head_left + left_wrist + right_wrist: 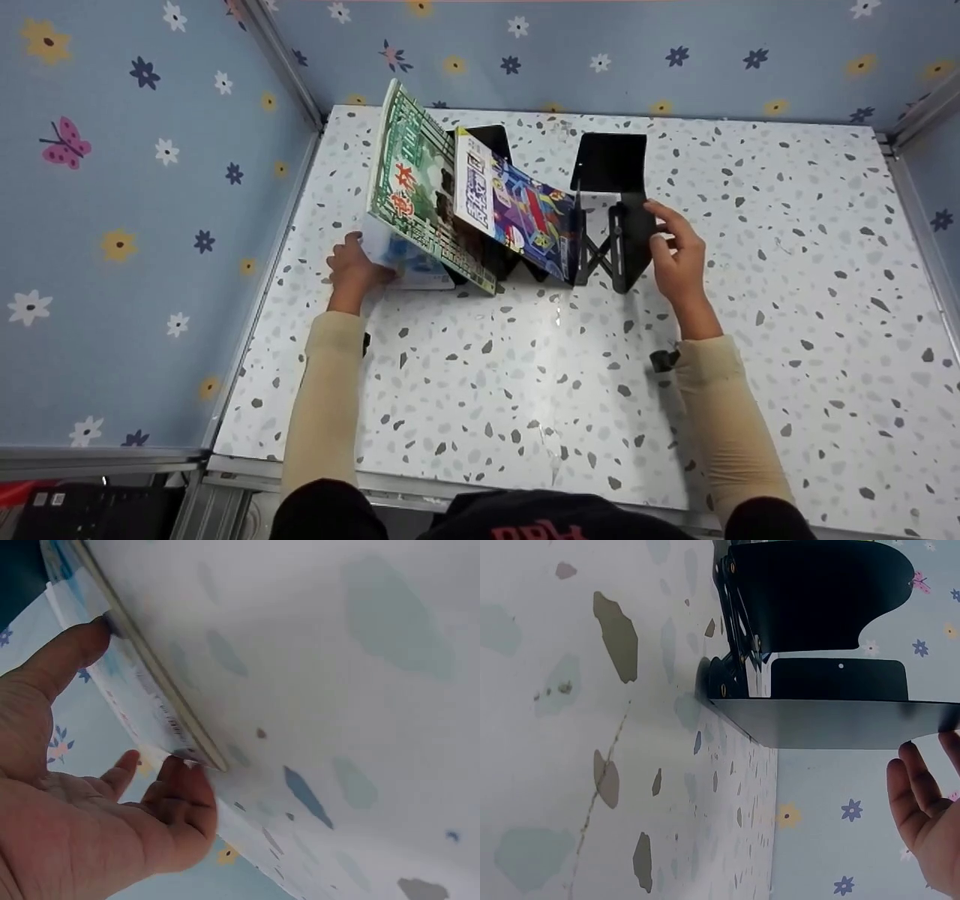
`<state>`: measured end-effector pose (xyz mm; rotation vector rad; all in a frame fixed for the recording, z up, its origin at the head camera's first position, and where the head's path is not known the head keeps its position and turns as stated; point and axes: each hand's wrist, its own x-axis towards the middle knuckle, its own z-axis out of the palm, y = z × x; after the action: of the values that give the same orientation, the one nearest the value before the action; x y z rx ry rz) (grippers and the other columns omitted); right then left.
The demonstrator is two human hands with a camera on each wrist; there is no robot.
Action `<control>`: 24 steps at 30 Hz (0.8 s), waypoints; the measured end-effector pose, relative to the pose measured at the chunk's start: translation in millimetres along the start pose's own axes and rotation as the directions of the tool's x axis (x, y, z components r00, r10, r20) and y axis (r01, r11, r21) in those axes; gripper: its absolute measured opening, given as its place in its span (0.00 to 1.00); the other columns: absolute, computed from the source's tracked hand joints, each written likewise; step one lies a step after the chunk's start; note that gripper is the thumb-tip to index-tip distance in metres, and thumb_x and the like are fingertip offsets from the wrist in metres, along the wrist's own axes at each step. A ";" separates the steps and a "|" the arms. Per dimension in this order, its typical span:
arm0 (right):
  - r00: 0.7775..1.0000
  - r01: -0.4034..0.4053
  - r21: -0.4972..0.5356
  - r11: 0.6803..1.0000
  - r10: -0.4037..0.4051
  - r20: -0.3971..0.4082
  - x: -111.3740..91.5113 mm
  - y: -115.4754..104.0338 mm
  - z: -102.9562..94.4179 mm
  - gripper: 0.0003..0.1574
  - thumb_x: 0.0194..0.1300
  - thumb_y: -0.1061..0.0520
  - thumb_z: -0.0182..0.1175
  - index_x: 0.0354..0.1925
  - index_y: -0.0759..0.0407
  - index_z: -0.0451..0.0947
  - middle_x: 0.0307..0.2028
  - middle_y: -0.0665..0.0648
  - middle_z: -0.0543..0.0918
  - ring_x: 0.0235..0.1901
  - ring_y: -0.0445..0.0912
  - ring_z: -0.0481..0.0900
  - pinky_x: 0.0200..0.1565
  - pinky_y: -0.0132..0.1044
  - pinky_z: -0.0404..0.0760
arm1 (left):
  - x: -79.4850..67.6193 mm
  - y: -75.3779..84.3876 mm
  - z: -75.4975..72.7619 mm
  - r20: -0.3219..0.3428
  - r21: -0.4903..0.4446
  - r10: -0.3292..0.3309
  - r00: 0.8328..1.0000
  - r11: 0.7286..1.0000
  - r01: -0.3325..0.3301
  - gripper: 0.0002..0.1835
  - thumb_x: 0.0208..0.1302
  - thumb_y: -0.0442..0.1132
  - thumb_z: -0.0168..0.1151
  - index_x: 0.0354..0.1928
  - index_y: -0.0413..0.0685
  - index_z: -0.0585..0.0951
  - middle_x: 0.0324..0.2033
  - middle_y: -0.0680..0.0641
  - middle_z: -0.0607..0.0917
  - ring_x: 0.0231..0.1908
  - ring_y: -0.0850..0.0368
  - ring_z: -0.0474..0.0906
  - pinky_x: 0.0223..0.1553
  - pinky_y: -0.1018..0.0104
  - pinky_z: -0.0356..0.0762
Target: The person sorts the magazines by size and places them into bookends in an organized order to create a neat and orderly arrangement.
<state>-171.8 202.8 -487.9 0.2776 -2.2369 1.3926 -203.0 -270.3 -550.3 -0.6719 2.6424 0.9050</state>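
A black expandable bookend (632, 247) with crossed slats stands on the table. Against its right end panel (840, 724) rest the fingertips of my right hand (681, 259), on the outer face near the upper edge. Between the panels lean a green-covered magazine (424, 180) and a purple-blue book (529, 214), both tilted. At the left, my left hand (352, 266) grips a pale blue-and-white book (150, 682), thumb on its cover and fingers at a lower corner. The green magazine hides much of that book in the head view.
The speckled white table (487, 405) runs out in front of the bookend and to its right. Flowered blue panels (135, 225) wall in the left, back and right. A black device (97, 514) lies below the table at lower left.
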 end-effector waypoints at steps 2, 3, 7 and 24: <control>1.000 -0.009 0.003 1.000 0.009 0.004 -0.6 0.1 0.1 0.28 0.57 0.73 0.45 0.55 0.67 0.78 0.55 0.64 0.81 0.37 0.31 0.75 0.33 0.25 0.71 | 0.9 1.4 0.4 -0.019 0.014 -0.032 0.999 0.999 0.032 0.55 0.49 0.53 0.71 0.74 0.47 0.50 0.68 0.34 0.59 0.67 0.33 0.54 0.62 0.34 0.57; 1.000 -0.014 0.008 1.000 0.013 0.008 -1.0 0.0 0.1 0.28 0.57 0.73 0.45 0.55 0.67 0.78 0.55 0.64 0.81 0.37 0.31 0.75 0.33 0.25 0.71 | 1.8 1.6 0.8 -0.032 0.015 -0.040 0.999 0.999 0.040 0.55 0.50 0.54 0.70 0.74 0.45 0.50 0.68 0.33 0.59 0.66 0.33 0.54 0.62 0.35 0.57; 1.000 -0.023 0.029 0.999 0.023 0.018 -2.0 -0.2 0.2 0.28 0.57 0.74 0.45 0.55 0.68 0.78 0.56 0.65 0.80 0.37 0.31 0.75 0.33 0.23 0.70 | 8.6 -0.3 1.8 -0.080 -0.016 -0.035 0.996 0.999 0.034 0.50 0.57 0.56 0.63 0.74 0.42 0.52 0.66 0.33 0.61 0.65 0.34 0.57 0.62 0.39 0.61; 1.000 -0.014 0.025 1.000 0.014 0.021 -1.6 0.1 -1.1 0.28 0.57 0.73 0.46 0.55 0.68 0.78 0.56 0.65 0.80 0.36 0.32 0.75 0.32 0.23 0.70 | 23.3 -5.1 -2.1 -0.016 -0.119 -0.023 1.000 0.993 0.021 0.45 0.56 0.47 0.67 0.73 0.46 0.58 0.66 0.35 0.65 0.65 0.38 0.62 0.64 0.46 0.63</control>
<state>-170.0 203.7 -488.3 0.2872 -2.2439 1.4320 -220.6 -283.1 -560.3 -0.7388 2.6065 1.0622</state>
